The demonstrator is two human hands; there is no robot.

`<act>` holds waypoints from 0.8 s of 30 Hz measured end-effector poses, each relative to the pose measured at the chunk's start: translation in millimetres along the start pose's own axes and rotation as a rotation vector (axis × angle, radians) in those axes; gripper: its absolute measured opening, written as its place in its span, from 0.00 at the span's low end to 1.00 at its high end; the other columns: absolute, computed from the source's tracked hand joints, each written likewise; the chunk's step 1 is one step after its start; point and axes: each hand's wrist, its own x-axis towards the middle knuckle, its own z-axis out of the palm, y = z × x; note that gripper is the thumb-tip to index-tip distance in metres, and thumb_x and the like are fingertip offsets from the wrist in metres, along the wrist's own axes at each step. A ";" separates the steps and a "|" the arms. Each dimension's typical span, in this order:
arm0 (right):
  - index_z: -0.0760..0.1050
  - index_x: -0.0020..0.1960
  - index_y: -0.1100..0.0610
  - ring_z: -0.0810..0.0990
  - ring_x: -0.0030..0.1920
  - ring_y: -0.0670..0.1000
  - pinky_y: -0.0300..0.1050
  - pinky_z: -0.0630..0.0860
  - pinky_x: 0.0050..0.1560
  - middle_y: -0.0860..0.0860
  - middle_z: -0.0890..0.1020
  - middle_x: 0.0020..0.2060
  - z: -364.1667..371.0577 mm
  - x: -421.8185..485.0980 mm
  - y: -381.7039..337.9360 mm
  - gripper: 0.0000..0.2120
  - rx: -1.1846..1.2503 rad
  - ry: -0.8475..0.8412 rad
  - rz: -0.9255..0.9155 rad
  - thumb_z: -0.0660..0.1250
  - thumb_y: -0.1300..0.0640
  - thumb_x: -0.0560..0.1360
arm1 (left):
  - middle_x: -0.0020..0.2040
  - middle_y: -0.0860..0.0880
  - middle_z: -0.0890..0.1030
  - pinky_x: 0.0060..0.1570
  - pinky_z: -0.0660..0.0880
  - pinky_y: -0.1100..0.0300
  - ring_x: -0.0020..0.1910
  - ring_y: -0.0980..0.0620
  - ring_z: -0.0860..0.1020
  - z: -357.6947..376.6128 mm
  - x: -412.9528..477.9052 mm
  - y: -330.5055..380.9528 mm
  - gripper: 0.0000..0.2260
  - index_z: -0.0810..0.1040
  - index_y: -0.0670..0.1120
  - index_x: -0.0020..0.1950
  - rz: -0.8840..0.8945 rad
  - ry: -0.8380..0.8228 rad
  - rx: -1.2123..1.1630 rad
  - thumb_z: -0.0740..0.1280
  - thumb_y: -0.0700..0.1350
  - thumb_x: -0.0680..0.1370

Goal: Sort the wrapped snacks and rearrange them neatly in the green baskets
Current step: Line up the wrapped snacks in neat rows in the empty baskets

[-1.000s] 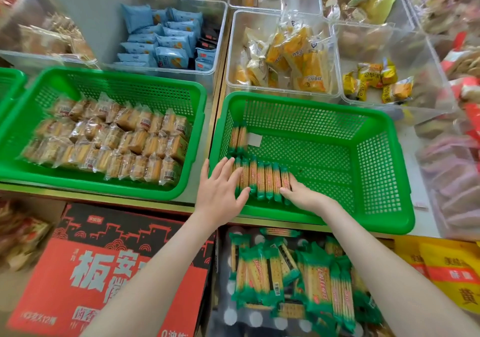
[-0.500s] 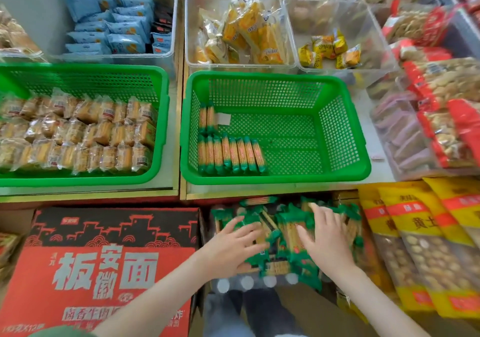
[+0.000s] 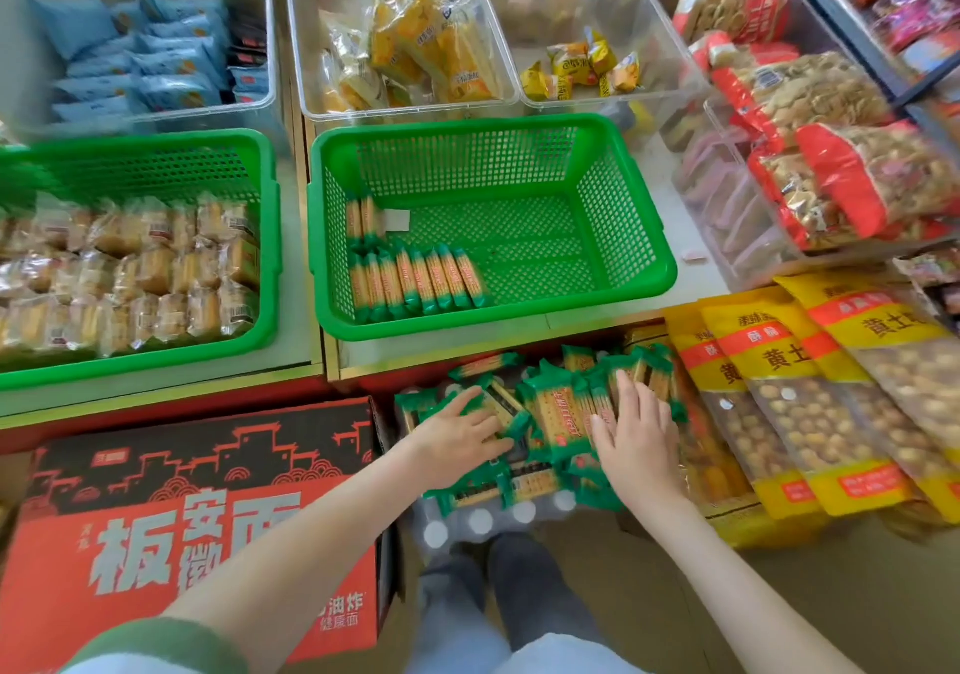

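A loose pile of green-wrapped cracker packs (image 3: 553, 411) lies below the shelf edge, on top of a pack of bottles. My left hand (image 3: 457, 439) rests flat on the left side of the pile, fingers straight. My right hand (image 3: 636, 429) lies flat on the right side, fingers spread. Neither hand grips a pack. On the shelf above stands the right green basket (image 3: 644, 278); a neat row of the same cracker packs (image 3: 415, 281) lines its front left, with two more packs (image 3: 362, 218) behind. The left green basket (image 3: 265, 257) is full of clear-wrapped cakes (image 3: 130, 273).
A red and black noodle carton (image 3: 197, 507) sits at the lower left. Yellow snack bags (image 3: 810, 403) lean at the right of the pile. Clear bins with blue packs (image 3: 140, 60) and yellow packs (image 3: 426, 49) stand behind the baskets. Red bags (image 3: 831, 164) fill the right shelf.
Both hands left the row in the right basket, came down to the pile of cracker packs below the shelf, and now lie flat on it.
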 end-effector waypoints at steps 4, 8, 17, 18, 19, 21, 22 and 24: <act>0.57 0.77 0.56 0.66 0.65 0.60 0.54 0.69 0.62 0.59 0.66 0.69 -11.6 8.6 17.9 0.29 -0.001 -0.002 0.100 0.60 0.49 0.80 | 0.69 0.40 0.67 0.72 0.51 0.42 0.69 0.40 0.64 -6.9 0.1 1.5 0.25 0.66 0.46 0.72 -0.020 0.018 -0.009 0.68 0.46 0.77; 0.50 0.78 0.51 0.64 0.69 0.61 0.54 0.68 0.64 0.59 0.61 0.73 -15.2 30.1 32.4 0.30 -0.020 -0.105 0.168 0.56 0.45 0.80 | 0.53 0.44 0.78 0.57 0.73 0.45 0.52 0.43 0.77 -6.9 -6.5 -2.0 0.29 0.77 0.47 0.59 -0.094 0.193 -0.056 0.77 0.60 0.64; 0.47 0.78 0.50 0.64 0.71 0.60 0.56 0.73 0.62 0.56 0.58 0.74 -19.2 44.7 37.2 0.36 0.285 -0.139 0.290 0.64 0.54 0.78 | 0.60 0.49 0.69 0.57 0.70 0.57 0.59 0.49 0.69 -48.8 -1.6 14.9 0.33 0.65 0.46 0.73 -0.553 0.441 -0.882 0.71 0.58 0.73; 0.47 0.78 0.50 0.64 0.71 0.59 0.55 0.71 0.64 0.55 0.58 0.74 -24.8 40.9 36.7 0.36 0.352 -0.096 0.282 0.64 0.54 0.78 | 0.59 0.51 0.69 0.55 0.69 0.60 0.57 0.52 0.69 -56.2 1.3 17.1 0.33 0.65 0.47 0.73 -0.594 0.444 -0.992 0.71 0.59 0.73; 0.47 0.78 0.50 0.63 0.72 0.57 0.53 0.69 0.65 0.54 0.58 0.75 -31.4 36.5 35.4 0.36 0.436 -0.057 0.270 0.64 0.55 0.78 | 0.57 0.52 0.69 0.52 0.68 0.62 0.55 0.53 0.70 -63.3 4.6 18.9 0.32 0.65 0.48 0.72 -0.632 0.446 -1.109 0.70 0.59 0.73; 0.50 0.78 0.49 0.61 0.73 0.52 0.48 0.64 0.68 0.51 0.60 0.75 -48.1 28.8 29.2 0.36 0.626 -0.026 0.209 0.66 0.57 0.77 | 0.54 0.54 0.71 0.45 0.68 0.66 0.50 0.56 0.72 -78.3 11.2 22.2 0.28 0.66 0.50 0.68 -0.700 0.458 -1.351 0.70 0.58 0.73; 0.53 0.77 0.47 0.62 0.72 0.48 0.46 0.63 0.69 0.48 0.62 0.74 -57.3 26.5 23.6 0.34 0.742 -0.044 0.172 0.67 0.58 0.77 | 0.52 0.54 0.72 0.44 0.69 0.67 0.49 0.58 0.73 -85.5 15.1 23.6 0.26 0.65 0.52 0.66 -0.720 0.472 -1.463 0.70 0.58 0.74; 0.58 0.74 0.44 0.68 0.68 0.43 0.45 0.68 0.67 0.44 0.68 0.69 -75.7 23.9 8.3 0.31 0.977 -0.158 0.088 0.67 0.60 0.77 | 0.50 0.52 0.73 0.44 0.72 0.66 0.46 0.59 0.74 -97.7 24.5 24.7 0.23 0.63 0.51 0.62 -0.731 0.525 -1.627 0.70 0.56 0.74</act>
